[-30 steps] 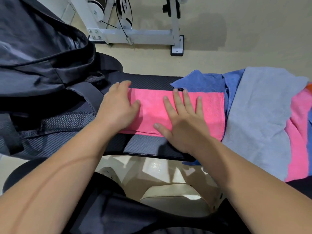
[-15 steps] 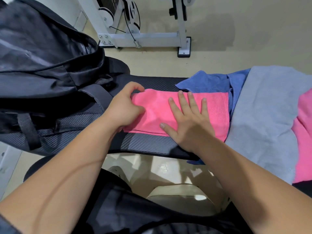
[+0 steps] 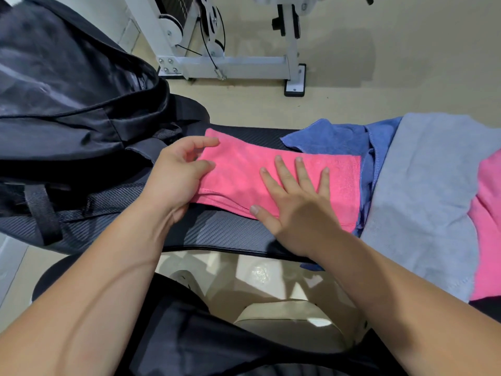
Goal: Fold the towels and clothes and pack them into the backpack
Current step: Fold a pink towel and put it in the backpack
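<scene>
Head view. Noted a pink towel (image 3: 238, 172) folded into a long strip and lying along the middle of the black, woven-pattern tabletop (image 3: 222, 234), long sides parallel to the near edge.

Found the left grip (image 3: 173, 180) at the strip's left end, fingers and thumb curled round that end. Thumb on the upper face, and the end raised slightly off the tabletop.

Found the right grip (image 3: 295, 210) spread palm down on the right half of the strip, fingers straight and apart. Pressing only, clasping nothing. Heel of the hand over the strip's near edge.

Recorded a black backpack (image 3: 67, 104) filling the left end of the tabletop, just beside the left grip, with one strap hanging over the near edge. Could not tell from this angle whether zipped or unzipped.

Recorded a crumpled blue towel (image 3: 333, 139) at the far edge, right of the strip, touching it and passing under its right end.

Recorded a grey cloth (image 3: 423, 185) spread over the right end of the tabletop, draped past the near edge and covering part of the blue towel.

Logged a second pink cloth (image 3: 488, 213) at the extreme right, touching the grey cloth. Order of overlap not clear.

Observed a white metal frame (image 3: 230, 66) standing on the beige floor (image 3: 379, 77) beyond the far edge, well apart from the towels.
</scene>
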Tool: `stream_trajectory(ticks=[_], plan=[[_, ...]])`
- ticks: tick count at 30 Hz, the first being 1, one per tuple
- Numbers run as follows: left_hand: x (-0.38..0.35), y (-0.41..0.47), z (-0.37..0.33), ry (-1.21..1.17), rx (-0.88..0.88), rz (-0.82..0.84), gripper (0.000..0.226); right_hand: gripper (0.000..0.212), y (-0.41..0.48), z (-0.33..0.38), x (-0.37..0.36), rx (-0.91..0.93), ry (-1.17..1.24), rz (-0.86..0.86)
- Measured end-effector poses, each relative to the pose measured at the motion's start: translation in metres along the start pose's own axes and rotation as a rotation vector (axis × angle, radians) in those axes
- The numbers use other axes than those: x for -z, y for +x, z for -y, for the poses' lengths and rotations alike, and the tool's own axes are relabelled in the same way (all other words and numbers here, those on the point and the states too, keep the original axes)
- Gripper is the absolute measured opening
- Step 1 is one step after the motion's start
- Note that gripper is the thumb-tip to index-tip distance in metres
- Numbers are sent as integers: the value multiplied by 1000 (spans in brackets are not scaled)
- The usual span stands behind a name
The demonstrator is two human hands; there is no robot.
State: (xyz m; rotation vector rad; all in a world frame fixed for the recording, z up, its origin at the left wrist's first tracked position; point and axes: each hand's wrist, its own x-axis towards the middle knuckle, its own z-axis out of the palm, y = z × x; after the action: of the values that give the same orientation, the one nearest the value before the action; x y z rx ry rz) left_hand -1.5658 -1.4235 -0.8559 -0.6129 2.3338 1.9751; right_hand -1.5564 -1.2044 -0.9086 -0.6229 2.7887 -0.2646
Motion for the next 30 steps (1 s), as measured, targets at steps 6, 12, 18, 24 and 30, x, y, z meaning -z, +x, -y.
stream_trajectory(ticks=[6, 12, 18, 24, 30], plan=[[17, 1, -8, 231, -197, -55, 52, 90, 22, 26, -8, 88, -1, 63], [5, -10, -39, 428, -368, 94, 54, 79, 13, 22, 12, 88, 656, -285], [-72, -22, -38, 454, -349, 289, 55, 43, -20, -16, 34, -307, 1156, -402], [-119, -22, -14, 345, -209, 410, 28, 32, -35, -40, 32, -297, 1142, -265], [-95, -17, -11, 346, -283, 180, 28, 19, -34, -37, 31, -276, 931, -173]])
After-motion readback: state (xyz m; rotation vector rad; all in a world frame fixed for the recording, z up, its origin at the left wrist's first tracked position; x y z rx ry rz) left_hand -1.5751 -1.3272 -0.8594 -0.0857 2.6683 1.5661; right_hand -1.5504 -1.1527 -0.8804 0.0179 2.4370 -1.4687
